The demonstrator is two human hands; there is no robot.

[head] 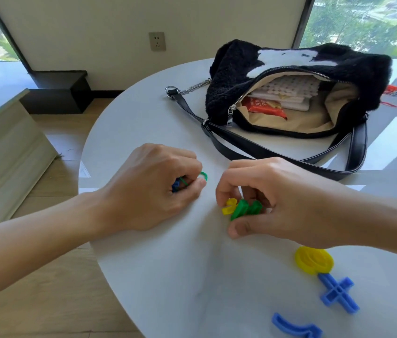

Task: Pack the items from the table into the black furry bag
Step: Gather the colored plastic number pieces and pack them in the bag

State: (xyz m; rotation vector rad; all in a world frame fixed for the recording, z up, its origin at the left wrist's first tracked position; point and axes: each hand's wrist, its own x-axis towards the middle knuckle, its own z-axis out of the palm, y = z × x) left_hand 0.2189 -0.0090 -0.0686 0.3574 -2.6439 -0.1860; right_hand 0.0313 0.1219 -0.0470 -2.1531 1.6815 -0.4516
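The black furry bag lies unzipped at the back of the white round table, with a red snack packet and white items inside. My left hand is closed on green and blue plastic pieces against the tabletop. My right hand pinches a cluster of green and yellow plastic shapes. Loose near the front right lie a yellow round shape, a blue plus shape and a blue curved shape.
The bag's black strap loops across the table between the bag and my hands, with a metal chain at its left. The table's left edge drops to a wooden floor. A red thing lies behind the bag.
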